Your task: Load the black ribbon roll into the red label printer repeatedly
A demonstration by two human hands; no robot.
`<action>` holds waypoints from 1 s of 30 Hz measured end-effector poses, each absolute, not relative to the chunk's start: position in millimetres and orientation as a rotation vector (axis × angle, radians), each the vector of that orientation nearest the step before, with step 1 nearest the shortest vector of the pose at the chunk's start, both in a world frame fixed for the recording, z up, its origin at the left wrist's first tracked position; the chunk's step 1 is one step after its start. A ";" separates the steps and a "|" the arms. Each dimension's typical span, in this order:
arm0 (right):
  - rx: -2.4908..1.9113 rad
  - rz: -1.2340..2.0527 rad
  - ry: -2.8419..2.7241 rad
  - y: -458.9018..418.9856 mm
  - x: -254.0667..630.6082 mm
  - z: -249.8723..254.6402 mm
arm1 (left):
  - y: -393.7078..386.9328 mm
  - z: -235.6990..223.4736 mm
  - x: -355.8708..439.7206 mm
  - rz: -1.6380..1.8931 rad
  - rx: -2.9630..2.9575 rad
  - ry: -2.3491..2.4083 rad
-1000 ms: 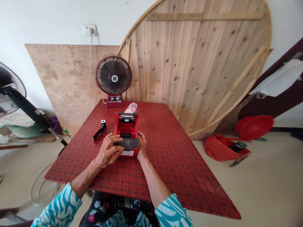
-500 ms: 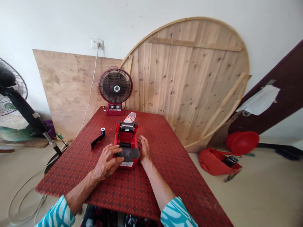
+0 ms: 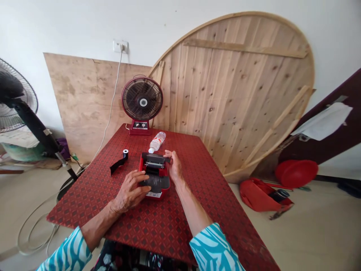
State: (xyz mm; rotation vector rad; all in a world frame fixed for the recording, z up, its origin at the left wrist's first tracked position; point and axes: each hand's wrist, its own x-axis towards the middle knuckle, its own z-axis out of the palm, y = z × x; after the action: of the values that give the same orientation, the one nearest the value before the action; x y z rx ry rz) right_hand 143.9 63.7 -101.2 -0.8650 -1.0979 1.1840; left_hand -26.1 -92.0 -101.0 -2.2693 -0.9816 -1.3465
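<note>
Found the red machine [image 3: 163,172] on the bench [image 3: 197,203], with its lid [image 3: 153,157] part-open at the far end. Rested the left hand [image 3: 130,189], loosely open with fingers spread, on the left edge of a black strip [image 3: 154,183] over the machine's near end. Pinched the lid's right corner with the right hand [image 3: 175,167]. Judged the machine rigid and fairly light, best steadied by its sides; the strip thin and easily creased. Noted a black roll [image 3: 120,162] left of the machine.
</note>
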 end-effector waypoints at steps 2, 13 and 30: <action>-0.898 1.127 -1.159 49.2 151.2 -105.3 | -91.6 -102.7 -27.0 -1.359 -2.273 -0.980; -0.952 1.320 -0.995 16.1 148.7 -105.8 | -77.6 -85.2 -16.2 -2.589 -1.841 -1.817; -0.886 1.347 -0.990 13.9 146.7 -104.8 | -55.0 -90.4 -12.2 -3.468 -1.534 -2.027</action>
State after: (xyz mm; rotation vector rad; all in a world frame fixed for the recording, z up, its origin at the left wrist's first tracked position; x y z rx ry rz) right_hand 146.7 13.9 -104.8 -0.8859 -0.9899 1.3466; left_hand -12.2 -55.0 -90.4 -1.5343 -2.0266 -3.4679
